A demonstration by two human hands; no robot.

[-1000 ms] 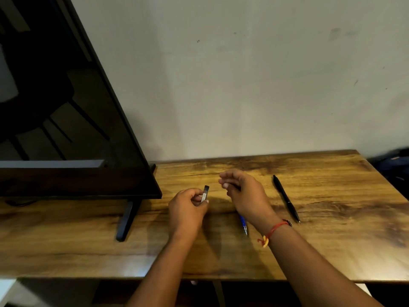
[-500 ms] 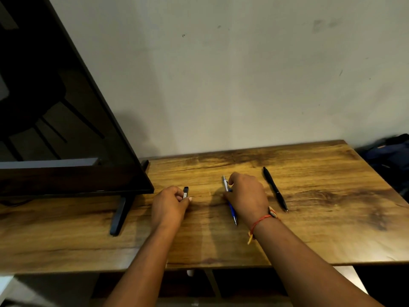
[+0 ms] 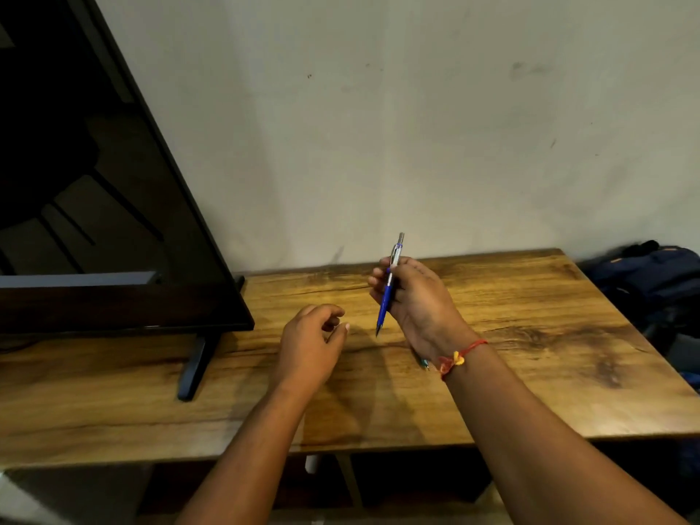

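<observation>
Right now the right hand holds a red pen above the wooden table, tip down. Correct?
No, the pen is blue, not red. The head view shows the right hand holding it above the wooden table, tip down.

A second pen [image 3: 425, 363] is concealed, save its tip, beneath the right hand [image 3: 420, 301]. The blue pen [image 3: 383, 312] is partly masked by its fingers. Contents of the curled left hand [image 3: 308, 346] cannot be determined.
</observation>
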